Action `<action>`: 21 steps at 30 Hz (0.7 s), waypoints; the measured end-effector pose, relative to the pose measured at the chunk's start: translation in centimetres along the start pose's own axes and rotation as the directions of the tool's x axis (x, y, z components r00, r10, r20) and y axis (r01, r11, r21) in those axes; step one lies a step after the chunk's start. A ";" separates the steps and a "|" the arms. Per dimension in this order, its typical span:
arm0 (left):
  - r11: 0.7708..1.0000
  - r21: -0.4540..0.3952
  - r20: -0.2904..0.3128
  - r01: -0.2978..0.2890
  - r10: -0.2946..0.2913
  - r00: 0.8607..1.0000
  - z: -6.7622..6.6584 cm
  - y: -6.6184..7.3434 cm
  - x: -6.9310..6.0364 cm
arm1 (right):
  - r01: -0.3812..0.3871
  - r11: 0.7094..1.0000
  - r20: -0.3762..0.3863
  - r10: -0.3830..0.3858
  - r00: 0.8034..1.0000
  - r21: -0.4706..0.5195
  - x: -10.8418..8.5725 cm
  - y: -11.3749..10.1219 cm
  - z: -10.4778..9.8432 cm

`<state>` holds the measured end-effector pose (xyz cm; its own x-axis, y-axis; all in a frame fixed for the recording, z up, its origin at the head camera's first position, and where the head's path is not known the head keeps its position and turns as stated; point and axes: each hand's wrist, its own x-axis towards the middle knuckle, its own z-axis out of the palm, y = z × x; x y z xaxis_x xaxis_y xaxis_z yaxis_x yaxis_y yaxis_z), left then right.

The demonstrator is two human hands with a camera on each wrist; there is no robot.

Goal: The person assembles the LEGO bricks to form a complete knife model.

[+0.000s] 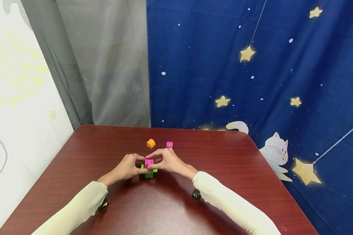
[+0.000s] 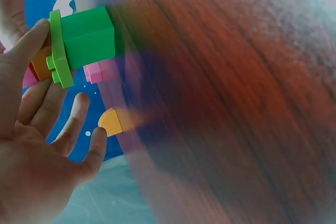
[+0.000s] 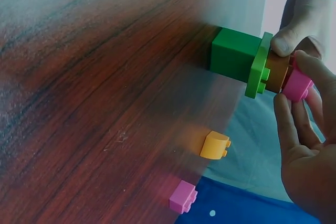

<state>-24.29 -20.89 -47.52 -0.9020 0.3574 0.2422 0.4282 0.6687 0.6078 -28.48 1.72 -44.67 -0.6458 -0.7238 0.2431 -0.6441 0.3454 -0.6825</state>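
Note:
A stack stands on the table between both hands: a green block [image 3: 235, 53] at the bottom, a wider lime plate [image 3: 258, 69] on it, then an orange brick [image 3: 276, 72], with a pink brick [image 1: 149, 161] uppermost. My left hand [image 1: 127, 167] grips the stack at the orange brick, its thumb against that brick's side in the right wrist view. My right hand [image 1: 170, 161] pinches the pink brick between thumb and fingers. In the right wrist view the pink brick looks slightly tilted against the orange one; whether it is fully seated I cannot tell.
Beyond the hands, a rounded yellow-orange brick [image 1: 151, 143] and a second pink brick [image 1: 169, 144] lie on the dark red table [image 1: 223, 163]. Grey and blue curtains hang behind the table's far edge, and a white patterned surface is at the left.

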 end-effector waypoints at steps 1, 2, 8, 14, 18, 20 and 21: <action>1.000 0.002 0.001 -0.001 0.001 1.000 0.0 0.0 0.0 | 0.003 1.000 -0.002 -0.003 1.000 0.001 0.0 0.1 0.0; 1.000 0.004 0.000 -0.002 0.002 1.000 0.0 0.0 0.0 | 0.004 1.000 -0.005 -0.004 1.000 0.008 0.0 0.2 0.1; 1.000 0.006 -0.003 -0.013 0.013 1.000 -0.1 0.0 0.1 | 0.008 0.996 -0.023 -0.006 1.000 0.092 0.1 0.6 0.5; 1.000 0.002 0.000 -0.012 0.012 1.000 -0.1 -0.1 0.1 | 0.010 0.988 -0.044 -0.004 0.999 0.154 -0.1 1.0 0.8; 1.000 0.003 -0.002 -0.008 0.008 1.000 -0.1 -0.1 0.1 | 0.002 0.987 -0.064 0.008 0.998 0.160 -0.3 1.4 1.1; 1.000 0.007 -0.004 -0.004 0.004 1.000 0.0 -0.1 0.1 | -0.005 0.986 -0.072 0.018 0.997 0.168 -0.4 1.6 1.2; 1.000 0.009 -0.006 0.000 0.000 1.000 0.0 -0.1 0.1 | -0.010 0.985 -0.077 0.023 0.997 0.171 -0.5 1.7 1.2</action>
<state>-24.39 -20.96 -47.56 -0.9021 0.3539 0.2468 0.4290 0.6741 0.6013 -28.75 1.90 -46.79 -0.6903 -0.6673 0.2797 -0.5580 0.2449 -0.7929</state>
